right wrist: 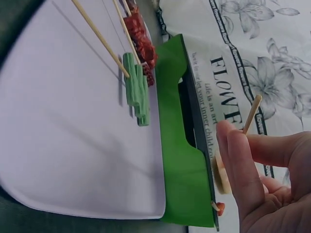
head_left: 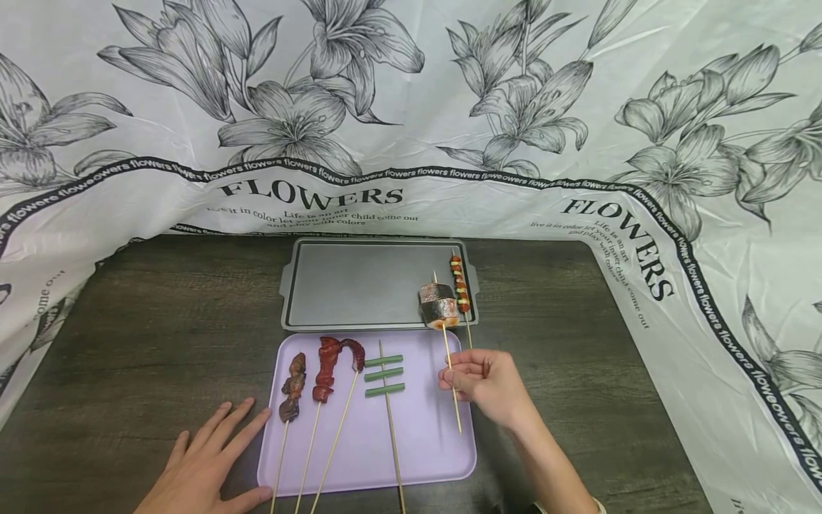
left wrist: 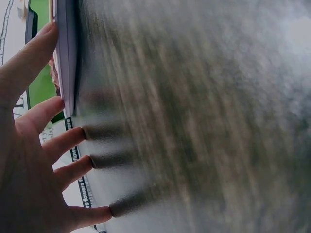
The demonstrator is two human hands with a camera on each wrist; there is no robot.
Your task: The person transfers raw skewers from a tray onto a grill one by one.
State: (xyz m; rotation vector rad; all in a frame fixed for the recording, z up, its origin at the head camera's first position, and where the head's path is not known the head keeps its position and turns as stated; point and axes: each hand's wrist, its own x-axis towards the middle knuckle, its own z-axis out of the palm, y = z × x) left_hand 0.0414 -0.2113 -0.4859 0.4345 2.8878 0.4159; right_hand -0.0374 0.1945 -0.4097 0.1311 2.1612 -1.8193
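The left hand [head_left: 208,460] lay with straight, spread fingers beside the purple tray [head_left: 424,457], grasping nothing; the right hand [head_left: 484,382] pinched the stick of a thick skewer [head_left: 439,305] between thumb and fingers; on the purple tray, from left to right, lay a brown meat skewer [head_left: 293,385], a red meat skewer [head_left: 327,368], a curled red skewer [head_left: 354,355] and a green skewer [head_left: 384,376]; beyond, the thick skewer's chunks stood over the near right part of the grey tray [head_left: 359,285], touching or apart I could not tell; just right of them a red-and-yellow skewer [head_left: 457,275] lay along that tray's right end; farthest back hung a flowered cloth [head_left: 424,121].
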